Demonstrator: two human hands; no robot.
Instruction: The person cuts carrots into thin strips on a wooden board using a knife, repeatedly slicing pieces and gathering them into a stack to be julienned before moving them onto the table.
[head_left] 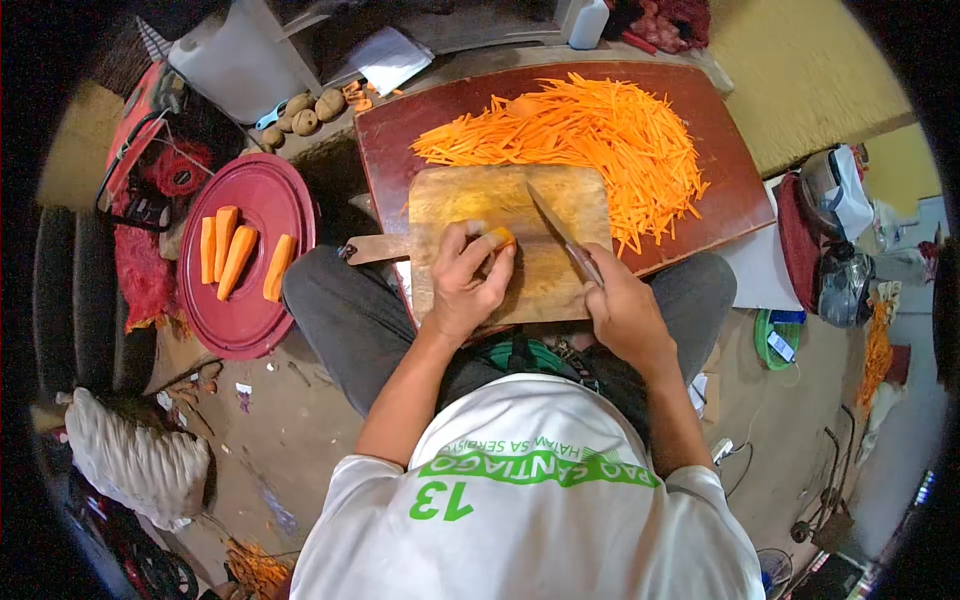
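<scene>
My left hand [466, 276] is closed around a small piece of carrot [503, 237] over the wooden cutting board [440, 200]; only the orange end of the piece shows past my fingers. My right hand [626, 308] grips the handle of a kitchen knife [562, 230], its blade slanting up and to the left across the board. Behind the board, a large heap of carrot strips [600, 125] spreads over the dark red table [390, 120]. The board's handle points left, above my leg.
To the left, several peeled carrots [238, 260] lie on a round red lid [290, 200]. Several brown potatoes [330, 105] sit at the back left beside a light blue-handled tool [269, 117]. A green basket [768, 345] stands on the floor at right, and a white sack [140, 460] at lower left.
</scene>
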